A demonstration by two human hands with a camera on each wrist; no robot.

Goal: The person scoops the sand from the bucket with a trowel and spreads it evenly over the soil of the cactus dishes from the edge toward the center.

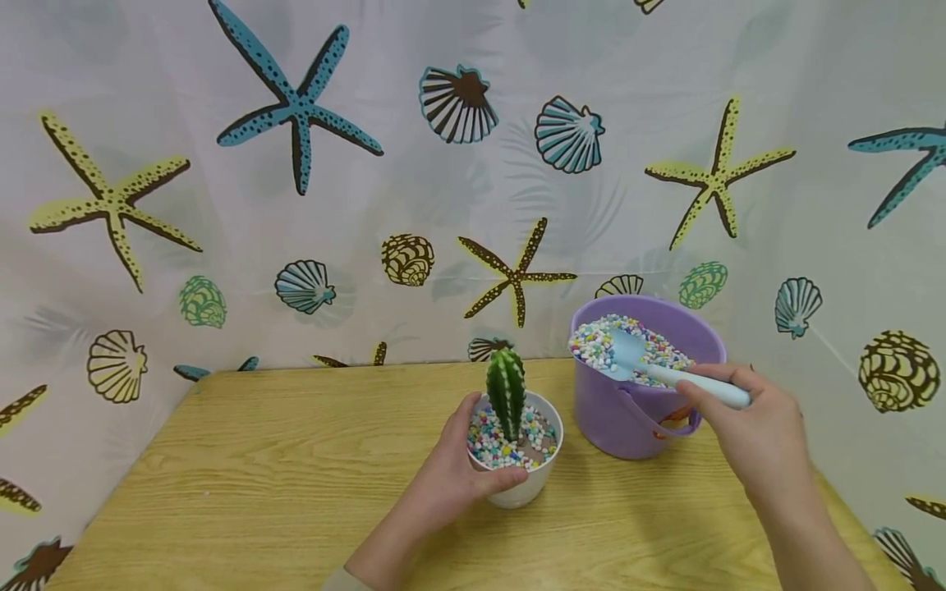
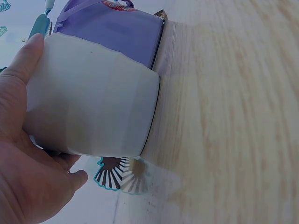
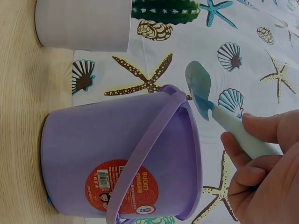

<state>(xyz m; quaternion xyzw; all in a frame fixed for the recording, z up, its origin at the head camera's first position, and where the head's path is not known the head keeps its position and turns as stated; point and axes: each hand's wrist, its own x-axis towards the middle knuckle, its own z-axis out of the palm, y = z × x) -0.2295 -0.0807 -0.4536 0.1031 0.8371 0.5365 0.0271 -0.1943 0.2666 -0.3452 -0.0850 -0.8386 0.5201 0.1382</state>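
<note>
A white pot stands on the wooden table, with a green cactus upright in it. Small multicoloured pebbles cover much of the soil, and a brown patch shows at the right. My left hand grips the pot from its left side, thumb across the front. To the right, a purple bucket holds a heap of similar pebbles. My right hand holds a small shovel by its pale handle. Its blue blade is at the bucket's left rim, over the pebbles in the head view.
The wooden table stretches out to the left of the pot. Behind it hangs a white curtain printed with starfish and shells. The bucket's handle hangs down across its front, over a red label.
</note>
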